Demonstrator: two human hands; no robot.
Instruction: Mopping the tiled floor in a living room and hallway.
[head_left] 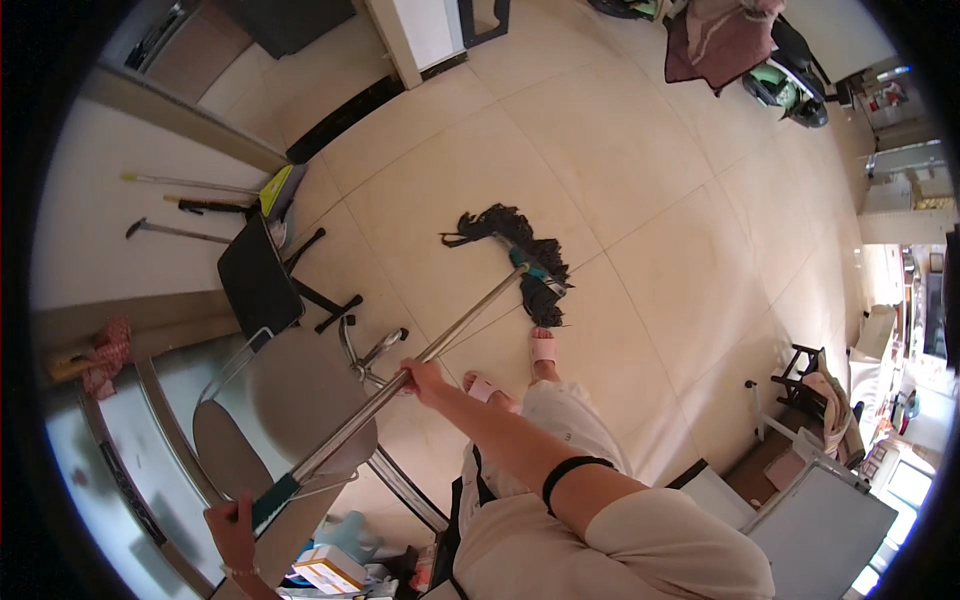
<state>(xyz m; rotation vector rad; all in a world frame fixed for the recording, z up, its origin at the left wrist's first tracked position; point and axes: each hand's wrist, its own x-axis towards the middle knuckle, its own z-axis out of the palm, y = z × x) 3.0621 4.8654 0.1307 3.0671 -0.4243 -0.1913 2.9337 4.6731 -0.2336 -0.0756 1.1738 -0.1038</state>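
The right hand (pixel 426 382) is wrapping its fingers around the smooth, shiny metal pole (pixel 470 317) of the mop (pixel 545 290), while the left hand (pixel 232 530) is closing over the end of its dark green grip (pixel 275 500); near the dim rim, exactly how those fingers are curling is hard to tell. The mop's shaggy dark strands (pixel 500 220) are spreading in a curved band over glossy beige tiles (pixel 640 180), just beyond the open-toed pink slippers (pixel 543 347). A rounded grey-brown seat (pixel 305 395) is standing beside the pole. Lower down, a white-and-orange box (pixel 332 568) is showing markings too small to read.
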